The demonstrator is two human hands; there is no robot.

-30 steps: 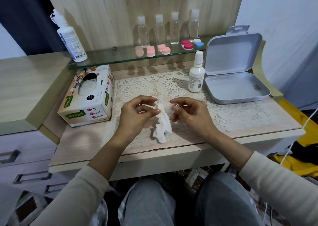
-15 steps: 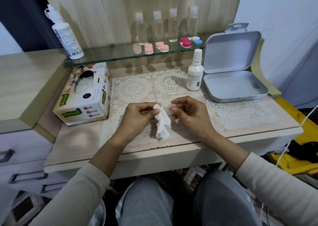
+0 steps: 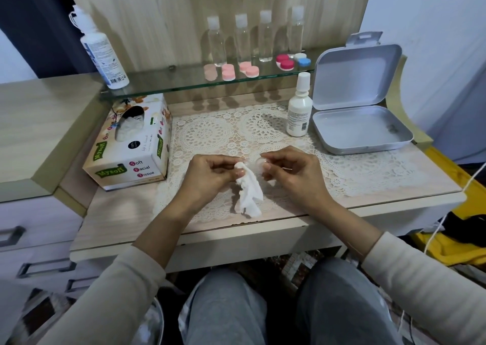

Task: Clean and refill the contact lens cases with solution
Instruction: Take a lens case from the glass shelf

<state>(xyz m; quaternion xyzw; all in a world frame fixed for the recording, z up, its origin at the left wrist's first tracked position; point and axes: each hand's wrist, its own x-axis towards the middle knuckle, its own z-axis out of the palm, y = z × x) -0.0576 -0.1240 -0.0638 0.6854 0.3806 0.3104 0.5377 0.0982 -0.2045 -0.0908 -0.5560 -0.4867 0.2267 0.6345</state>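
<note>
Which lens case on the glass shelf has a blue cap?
The rightmost case, nearest the open tin: one blue cap, one white. The red case beside it and the pink cases have none.

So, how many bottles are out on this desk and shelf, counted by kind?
Clear plastic bottles with white caps: 4
Tall white solution bottle with printed label: 1
Small white dropper bottle with label: 1
Total: 6

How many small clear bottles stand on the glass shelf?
4, in one row on the glass shelf: first bottle at the left, then second bottle, third bottle, and fourth bottle at the right. None seems hidden.
</note>
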